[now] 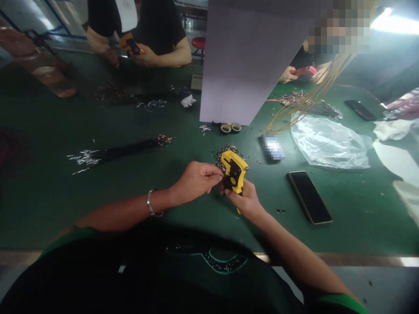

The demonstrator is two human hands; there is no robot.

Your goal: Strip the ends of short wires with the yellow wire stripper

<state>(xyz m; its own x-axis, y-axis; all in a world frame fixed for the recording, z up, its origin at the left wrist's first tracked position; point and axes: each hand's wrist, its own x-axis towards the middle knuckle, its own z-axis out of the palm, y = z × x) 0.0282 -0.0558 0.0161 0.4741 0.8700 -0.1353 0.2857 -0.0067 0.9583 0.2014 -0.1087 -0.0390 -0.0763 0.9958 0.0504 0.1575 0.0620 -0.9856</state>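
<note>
My right hand point(246, 199) is wrapped round the handle of a yellow and black hand tool point(236, 170), which stands upright over the table. Close to the tool's left side, my left hand point(200, 181) is closed in a pinch; a thin dark piece, perhaps a wire, shows at its fingertips, too small to make out surely. Behind the tool lies a pile of short wire pieces point(233, 150). A bundle of black wires point(127, 150) with bare silvery and coppery ends lies to the left.
On the green table point(176, 218) are a dark phone point(309, 197), a clear plastic bag point(330, 141) and two tape rolls point(231, 128). A tall pale panel point(248, 61) rises at the centre. Across the table, two people hold tools. A bottle point(46, 69) stands far left.
</note>
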